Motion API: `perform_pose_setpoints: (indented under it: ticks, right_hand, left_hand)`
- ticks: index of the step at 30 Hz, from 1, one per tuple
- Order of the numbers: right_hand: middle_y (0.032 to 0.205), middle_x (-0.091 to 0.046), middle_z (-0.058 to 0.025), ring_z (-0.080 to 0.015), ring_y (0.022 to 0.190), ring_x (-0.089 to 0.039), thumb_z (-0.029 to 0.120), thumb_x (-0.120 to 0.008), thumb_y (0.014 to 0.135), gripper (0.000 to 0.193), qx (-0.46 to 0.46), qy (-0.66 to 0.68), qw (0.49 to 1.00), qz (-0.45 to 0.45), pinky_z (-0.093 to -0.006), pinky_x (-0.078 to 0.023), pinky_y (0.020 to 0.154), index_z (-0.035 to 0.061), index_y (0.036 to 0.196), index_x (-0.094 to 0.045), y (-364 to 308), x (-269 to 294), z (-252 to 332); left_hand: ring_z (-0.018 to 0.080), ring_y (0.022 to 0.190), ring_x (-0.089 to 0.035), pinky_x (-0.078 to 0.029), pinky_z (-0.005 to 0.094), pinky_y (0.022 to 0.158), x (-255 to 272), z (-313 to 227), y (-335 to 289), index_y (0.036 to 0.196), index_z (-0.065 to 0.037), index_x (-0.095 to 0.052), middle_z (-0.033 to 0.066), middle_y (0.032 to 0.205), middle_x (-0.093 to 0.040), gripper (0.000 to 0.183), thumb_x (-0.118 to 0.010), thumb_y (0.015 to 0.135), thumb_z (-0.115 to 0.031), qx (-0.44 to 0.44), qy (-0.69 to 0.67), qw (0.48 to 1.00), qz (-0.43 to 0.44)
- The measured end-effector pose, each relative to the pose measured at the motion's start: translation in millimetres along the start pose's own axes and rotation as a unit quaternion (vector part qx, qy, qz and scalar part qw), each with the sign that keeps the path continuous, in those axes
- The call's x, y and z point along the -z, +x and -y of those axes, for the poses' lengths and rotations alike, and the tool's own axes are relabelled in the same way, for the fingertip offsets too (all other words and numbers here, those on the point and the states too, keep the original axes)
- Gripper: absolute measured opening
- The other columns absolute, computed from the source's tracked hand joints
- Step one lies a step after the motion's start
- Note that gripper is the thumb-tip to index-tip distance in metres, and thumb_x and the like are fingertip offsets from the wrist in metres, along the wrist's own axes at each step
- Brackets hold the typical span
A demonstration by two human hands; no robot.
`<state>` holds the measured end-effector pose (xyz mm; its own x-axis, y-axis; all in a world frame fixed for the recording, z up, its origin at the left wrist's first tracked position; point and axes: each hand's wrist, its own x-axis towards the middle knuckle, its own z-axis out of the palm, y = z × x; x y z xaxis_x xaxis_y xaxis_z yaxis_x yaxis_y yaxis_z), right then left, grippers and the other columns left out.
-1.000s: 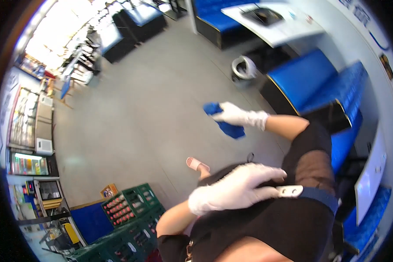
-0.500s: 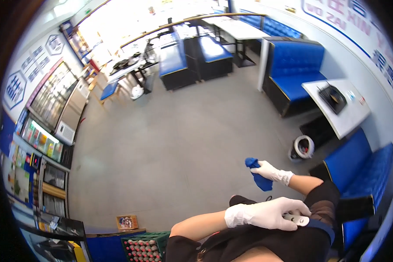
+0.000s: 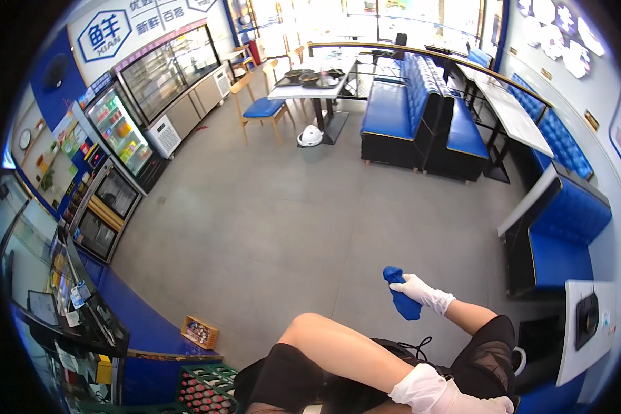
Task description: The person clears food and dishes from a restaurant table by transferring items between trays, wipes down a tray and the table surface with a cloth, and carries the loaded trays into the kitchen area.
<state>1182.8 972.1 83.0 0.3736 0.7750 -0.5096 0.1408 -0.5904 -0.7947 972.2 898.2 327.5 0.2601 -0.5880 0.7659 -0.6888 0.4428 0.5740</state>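
Observation:
My right hand (image 3: 419,290), in a white glove, is closed round a bunched blue cloth (image 3: 406,305) held out in front of me over the grey floor (image 3: 276,228). The cloth hangs down below the fingers. My left arm, bent sharply at the elbow, crosses my body to the right. At its end my left hand (image 3: 448,400), also white-gloved, lies against my dark clothing by the lower edge of the view. Its fingers are mostly hidden there, and I cannot see anything in them.
A green crate of bottles (image 3: 203,390) and a small wooden box (image 3: 200,332) stand at lower left. Blue benches (image 3: 393,114) and a white table (image 3: 579,345) line the right. Ahead are a table (image 3: 310,91), a chair (image 3: 262,107) and a white round thing (image 3: 310,135). A drinks fridge (image 3: 121,131) stands left.
My view has swung to the right. My left hand, earlier gripping a small white object at my waist, has dropped toward the lower edge. My right hand keeps the cloth.

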Motion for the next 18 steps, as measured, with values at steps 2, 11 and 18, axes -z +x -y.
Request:
perform_pose_setpoints:
  ticks: [2, 11, 18]
  right_hand:
    - [0.087, -0.064, -0.0062, -0.0158, 0.079, -0.060, 0.032, -0.061, 0.088, 0.031, 0.004, -0.027, 0.999, 0.028, -0.0343, -0.049, 0.075, 0.0020, 0.098, -0.061, 47, 8, 39]
    - [0.088, -0.063, -0.0033, -0.0132, 0.078, -0.060, 0.026, -0.056, 0.094, 0.024, 0.121, 0.156, 0.980, 0.011, -0.0286, -0.050, 0.071, 0.0042, 0.104, -0.059, 241, 9, 148]
    - [0.099, -0.064, -0.0080, -0.0171, 0.084, -0.062, 0.037, -0.053, 0.096, 0.038, 0.003, 0.345, 0.939, -0.014, -0.0314, -0.051, 0.075, 0.0027, 0.112, -0.056, 367, 10, 231]
  left_hand:
    - [0.0278, 0.105, -0.058, -0.038, 0.0430, 0.092, 56, -14, -26, 0.115, -0.007, -0.062, 0.0120, 0.108, -0.065, 0.041, -0.058, 0.086, -0.035, -0.002, 0.098, 0.995, 0.002]
    - [0.0249, 0.101, -0.060, -0.047, 0.0349, 0.090, 339, -69, -292, 0.118, -0.004, -0.058, 0.0111, 0.109, -0.062, 0.033, -0.059, 0.085, -0.005, 0.313, 0.319, 0.822, -0.354]
    - [0.0221, 0.114, -0.055, -0.043, 0.0340, 0.098, 474, -26, -487, 0.135, -0.005, -0.046, 0.0133, 0.123, -0.059, 0.046, -0.056, 0.094, -0.024, 0.535, 0.195, 0.582, -0.581]
